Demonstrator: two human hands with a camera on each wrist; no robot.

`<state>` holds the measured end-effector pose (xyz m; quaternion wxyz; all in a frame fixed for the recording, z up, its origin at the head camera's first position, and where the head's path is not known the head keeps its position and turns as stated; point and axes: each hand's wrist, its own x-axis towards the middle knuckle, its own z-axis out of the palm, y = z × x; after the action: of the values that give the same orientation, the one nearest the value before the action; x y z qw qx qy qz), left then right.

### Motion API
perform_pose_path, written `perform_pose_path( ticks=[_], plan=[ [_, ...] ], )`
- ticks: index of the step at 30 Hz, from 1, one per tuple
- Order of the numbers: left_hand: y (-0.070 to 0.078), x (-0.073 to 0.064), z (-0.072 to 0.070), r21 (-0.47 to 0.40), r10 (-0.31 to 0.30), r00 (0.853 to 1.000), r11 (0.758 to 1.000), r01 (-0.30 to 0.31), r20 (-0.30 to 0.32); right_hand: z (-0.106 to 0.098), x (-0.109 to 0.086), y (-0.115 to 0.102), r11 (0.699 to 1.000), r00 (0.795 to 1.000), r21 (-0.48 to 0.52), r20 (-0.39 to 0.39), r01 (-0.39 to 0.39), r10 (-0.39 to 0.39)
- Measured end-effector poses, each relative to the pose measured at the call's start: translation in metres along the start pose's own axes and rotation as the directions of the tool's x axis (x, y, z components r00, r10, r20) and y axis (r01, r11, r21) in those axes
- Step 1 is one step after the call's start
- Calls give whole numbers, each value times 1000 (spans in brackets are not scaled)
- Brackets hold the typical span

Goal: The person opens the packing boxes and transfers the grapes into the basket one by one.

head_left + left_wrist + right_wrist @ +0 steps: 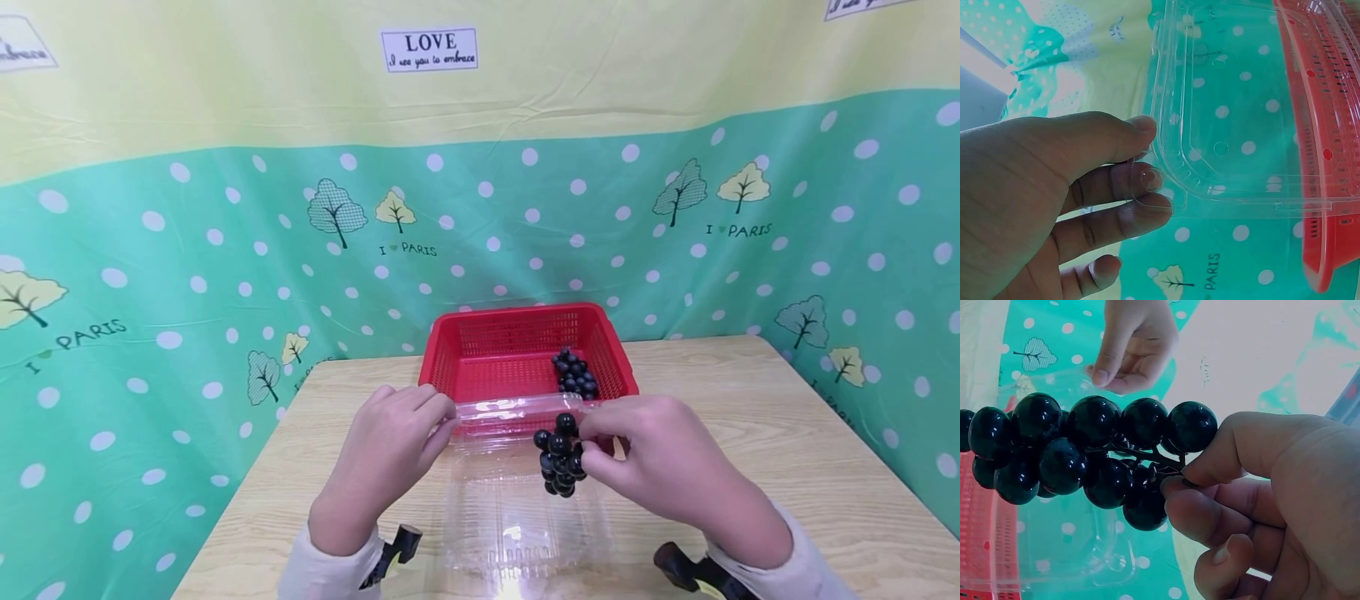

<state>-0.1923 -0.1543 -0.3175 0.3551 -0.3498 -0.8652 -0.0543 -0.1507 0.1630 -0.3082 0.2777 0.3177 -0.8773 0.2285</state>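
Note:
My right hand [667,458] pinches the stem of a bunch of dark grapes [558,454] between thumb and fingertips. In the head view the bunch hangs over the right part of a clear plastic clamshell box [465,533]. My left hand [393,450] grips the corner of the box's raised lid [510,407]. The left wrist view shows the thumb [1138,134] on one face of that clear lid [1172,156] and fingertips behind it. From the right wrist, the glossy grapes [1063,465] stretch out from the pinched stem, and the left hand [1138,347] appears beyond them.
Behind the box stands a red plastic basket [517,313] with perforated walls. A second bunch of dark grapes [576,377] lies at its right side. Everything stands on a wood-grain table [750,433], with a patterned green and yellow cloth [450,192] hanging around it.

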Motion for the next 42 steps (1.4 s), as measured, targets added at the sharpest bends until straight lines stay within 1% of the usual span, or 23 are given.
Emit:
perform_pose_path(
  ticks=[3, 11, 17, 22, 29, 33, 37, 42],
  plan=[
    [0, 0, 0, 3, -2, 1000, 1000, 2, 2, -4, -1, 1, 1000, 1000, 10, -17, -1, 1],
    [0, 0, 0, 4, -2, 1000, 1000, 2, 1, -14, -2, 5, 1000, 997, 11, -77, 27, -26],
    [0, 0, 1, 8, -2, 1000, 1000, 2, -3, -20, -4, 7, 1000, 996, -11, -93, 4, -5],
    [0, 0, 1, 11, -8, 1000, 1000, 8, 10, -25, -5, 8, 1000, 994, -22, -110, -8, 6],
    [0, 0, 0, 13, -11, 1000, 1000, 10, 16, -28, -7, 11, 1000, 993, -24, -118, -7, 4],
    [0, 0, 0, 13, -13, 1000, 1000, 12, 18, -31, -8, 13, 1000, 990, -25, -138, 3, -6],
    [0, 0, 0, 14, -13, 1000, 1000, 13, 19, -36, -8, 16, 999, 987, -50, -161, 8, -16],
    [0, 0, 1, 12, -11, 1000, 1000, 11, 16, -42, -9, 20, 997, 984, -71, -176, -17, 4]
  ],
)
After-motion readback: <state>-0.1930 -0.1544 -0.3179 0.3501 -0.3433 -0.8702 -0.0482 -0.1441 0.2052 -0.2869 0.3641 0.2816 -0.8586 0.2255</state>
